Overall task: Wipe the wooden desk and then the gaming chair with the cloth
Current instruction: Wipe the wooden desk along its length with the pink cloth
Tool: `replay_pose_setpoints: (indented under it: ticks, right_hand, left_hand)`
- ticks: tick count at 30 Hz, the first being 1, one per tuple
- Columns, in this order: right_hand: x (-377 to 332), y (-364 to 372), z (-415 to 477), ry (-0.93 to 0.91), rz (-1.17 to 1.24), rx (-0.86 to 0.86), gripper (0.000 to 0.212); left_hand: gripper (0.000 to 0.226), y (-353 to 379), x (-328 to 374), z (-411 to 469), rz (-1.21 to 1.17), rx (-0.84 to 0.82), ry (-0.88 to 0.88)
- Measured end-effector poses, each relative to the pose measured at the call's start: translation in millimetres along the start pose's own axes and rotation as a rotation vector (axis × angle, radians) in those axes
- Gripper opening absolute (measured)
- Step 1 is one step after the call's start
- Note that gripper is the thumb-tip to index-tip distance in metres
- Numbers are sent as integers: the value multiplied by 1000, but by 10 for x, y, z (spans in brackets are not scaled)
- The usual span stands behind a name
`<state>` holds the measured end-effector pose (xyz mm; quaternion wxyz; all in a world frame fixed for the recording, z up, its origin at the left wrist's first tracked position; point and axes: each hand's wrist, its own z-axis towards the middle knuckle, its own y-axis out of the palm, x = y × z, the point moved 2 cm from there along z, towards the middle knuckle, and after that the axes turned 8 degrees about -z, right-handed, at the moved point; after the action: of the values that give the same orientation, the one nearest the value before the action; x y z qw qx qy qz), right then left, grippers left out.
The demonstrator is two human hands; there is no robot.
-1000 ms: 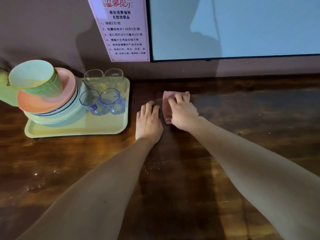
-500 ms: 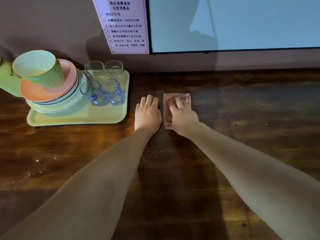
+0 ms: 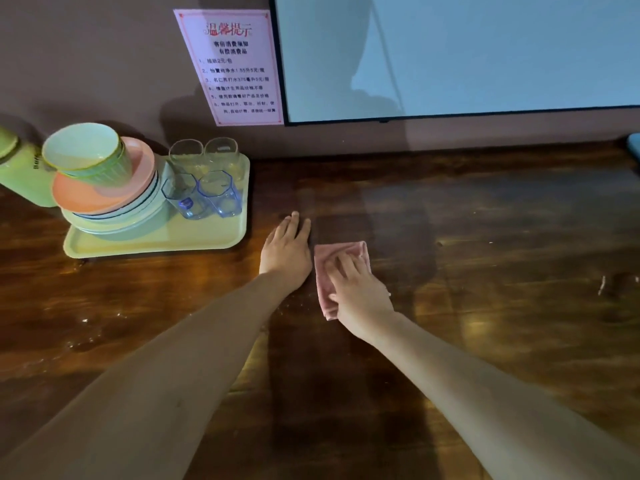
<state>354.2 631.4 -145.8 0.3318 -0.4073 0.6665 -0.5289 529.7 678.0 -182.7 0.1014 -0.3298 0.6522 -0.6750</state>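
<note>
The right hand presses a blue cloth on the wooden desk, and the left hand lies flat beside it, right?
Not blue: the head view shows a pink folded cloth under the right hand on the brown wooden desk; the left hand lies flat beside it.

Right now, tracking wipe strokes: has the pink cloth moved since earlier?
Yes: pink cloth slid toward the person, level with the near edge of the tray.
</note>
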Motion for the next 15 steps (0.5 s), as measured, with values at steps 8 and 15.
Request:
replay_pose_setpoints:
  ticks: [8, 15]
  right_hand:
    - [42, -18, 525, 101, 65, 38, 103]
    - [-156, 71, -136, 27, -61, 67, 100]
  left_hand:
    - [61, 90, 51, -14, 83, 4, -1]
    - [50, -155, 202, -620, 200, 89, 117]
